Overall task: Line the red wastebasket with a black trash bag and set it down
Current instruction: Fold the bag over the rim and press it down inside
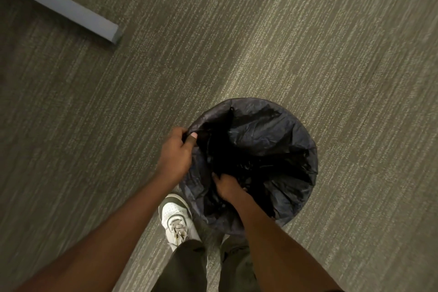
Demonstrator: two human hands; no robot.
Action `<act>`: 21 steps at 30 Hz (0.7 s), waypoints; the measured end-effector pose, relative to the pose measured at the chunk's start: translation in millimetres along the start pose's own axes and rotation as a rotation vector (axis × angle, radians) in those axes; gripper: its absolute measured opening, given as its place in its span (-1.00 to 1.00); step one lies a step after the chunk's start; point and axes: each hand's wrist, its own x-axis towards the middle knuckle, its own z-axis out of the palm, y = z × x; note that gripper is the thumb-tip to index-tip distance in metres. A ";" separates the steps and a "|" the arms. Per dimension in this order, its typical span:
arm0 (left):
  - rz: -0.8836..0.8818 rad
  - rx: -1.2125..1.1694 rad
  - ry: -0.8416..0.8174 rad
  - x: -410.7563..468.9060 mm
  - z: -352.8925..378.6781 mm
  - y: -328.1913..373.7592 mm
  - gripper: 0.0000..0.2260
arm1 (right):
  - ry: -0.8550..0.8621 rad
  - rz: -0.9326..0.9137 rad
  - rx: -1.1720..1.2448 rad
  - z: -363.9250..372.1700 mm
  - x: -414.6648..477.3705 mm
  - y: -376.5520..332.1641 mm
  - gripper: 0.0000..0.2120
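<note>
Seen from above, a black trash bag [260, 140] covers the round wastebasket, standing on the carpeted floor [308, 42] just ahead of a white sneaker [176, 218], well apart from a gray bar [61, 5] at the floor's far-left corner; no red shows. Left hand [176, 153] pinches the bag's hem at the rim w/ thumb & fingers closed. Right hand [226, 186] is pushed inside; its fingers are buried in folds, so grip can't be told. Risk: pressing down may drag the hem off the far rim, or nails may tear the thin film. Basket looks upright, mouth up, long axis approx. vertical.
</note>
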 end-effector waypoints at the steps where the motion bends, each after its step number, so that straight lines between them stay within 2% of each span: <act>1: 0.010 -0.005 -0.010 0.9 -0.2 -1.2 -0.89 | -0.070 -0.026 -0.032 3.1 -1.0 2.5 -0.47; 4: 0.015 -0.036 -0.026 3.4 -1.3 -3.8 -0.90 | -0.128 -0.070 -0.069 -2.5 -4.6 4.3 -0.45; 9: 0.024 0.000 -0.026 6.6 -1.0 -7.2 -0.91 | 0.053 -0.212 -0.064 -61.5 -4.2 -11.2 -0.69; 12: 0.041 0.052 -0.017 7.5 -0.7 -7.4 -0.90 | 0.189 -0.180 0.110 -111.1 5.6 -15.3 -0.76; 16: 0.067 0.072 -0.009 7.6 0.8 -8.0 -0.90 | 0.365 -0.018 0.389 -153.6 7.6 -13.5 -0.71; 20: 0.055 0.106 0.013 6.3 0.8 -8.5 -0.93 | 0.276 -0.029 0.317 -152.2 -11.2 -19.4 -0.83; 21: 0.059 0.108 0.016 5.6 -0.1 -9.3 -0.93 | 0.261 -0.056 0.298 -148.8 -19.8 -20.7 -0.81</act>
